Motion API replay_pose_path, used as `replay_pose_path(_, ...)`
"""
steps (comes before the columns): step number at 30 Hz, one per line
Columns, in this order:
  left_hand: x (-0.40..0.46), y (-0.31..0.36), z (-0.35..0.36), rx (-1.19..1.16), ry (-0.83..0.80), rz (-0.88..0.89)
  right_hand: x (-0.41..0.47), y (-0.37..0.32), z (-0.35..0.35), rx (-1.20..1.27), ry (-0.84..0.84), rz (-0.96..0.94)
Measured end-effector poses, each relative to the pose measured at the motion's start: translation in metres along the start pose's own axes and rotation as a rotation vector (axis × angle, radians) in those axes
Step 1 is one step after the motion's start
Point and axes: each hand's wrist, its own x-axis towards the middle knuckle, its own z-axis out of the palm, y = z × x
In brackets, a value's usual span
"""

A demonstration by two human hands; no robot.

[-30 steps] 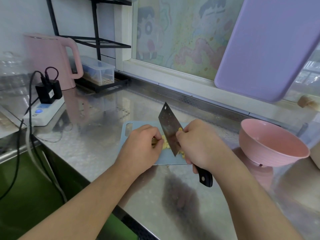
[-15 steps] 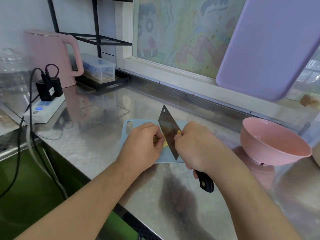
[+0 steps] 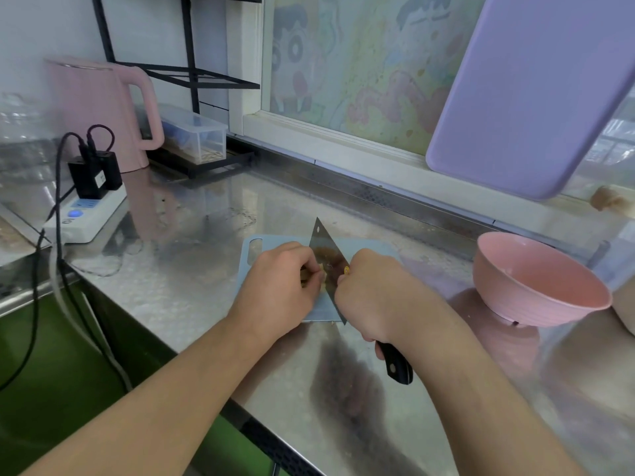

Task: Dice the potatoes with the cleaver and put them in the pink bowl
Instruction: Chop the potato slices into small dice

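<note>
— One pink bowl (image 3: 536, 286) stands on the steel desk (image 3: 192, 304), well right of the board. Anything in it?
— Its smooth inside shows nothing but a pale glare. Back left, a clear lidded box (image 3: 197, 139) sits on the black rack's (image 3: 192, 80) base, with blurred pale bits along its bottom.
— Where are the potatoes?
— On the small light-blue cutting board (image 3: 319, 309). Only a sliver of yellow potato (image 3: 322, 274) shows between the hands; the rest is hidden.
— And the hands?
— Left hand (image 3: 281, 290) is curled, fingertips pinning the potato. Right hand (image 3: 374, 297) grips the cleaver (image 3: 328, 259) by its black riveted handle, with the broad blade edge down beside the left knuckles.
— Around them?
— Pink kettle (image 3: 99, 108) back left, a white power strip (image 3: 86, 214) with black plugs (image 3: 94, 175) and cords trailing over the desk edge. A lilac rounded board (image 3: 529, 97) leans against the window sill, above the bowl. The desk is shiny, mottled steel.
</note>
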Motion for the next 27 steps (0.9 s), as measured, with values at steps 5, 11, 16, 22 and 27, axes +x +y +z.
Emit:
replay_pose_path(5, 0.001, 0.001, -0.001, 0.013, -0.016, -0.007, 0.004, 0.005, -0.002, 0.010, 0.001, -0.003)
replay_pose_path(11, 0.001, -0.002, -0.004, 0.006, -0.075, 0.006, 0.000, -0.001, 0.005, -0.005, 0.039, -0.034)
replay_pose_path(16, -0.003, -0.004, -0.006, -0.043, -0.076, 0.029, 0.005, 0.005, 0.013, -0.010, 0.091, -0.009)
replay_pose_path(22, -0.002, -0.006, -0.008, -0.078, -0.055, -0.029, 0.007, 0.009, 0.011, 0.105, 0.117, -0.012)
replay_pose_path(27, -0.002, -0.006, -0.008, -0.065, -0.040, -0.047, 0.006, 0.013, 0.006, 0.171, 0.143, -0.003)
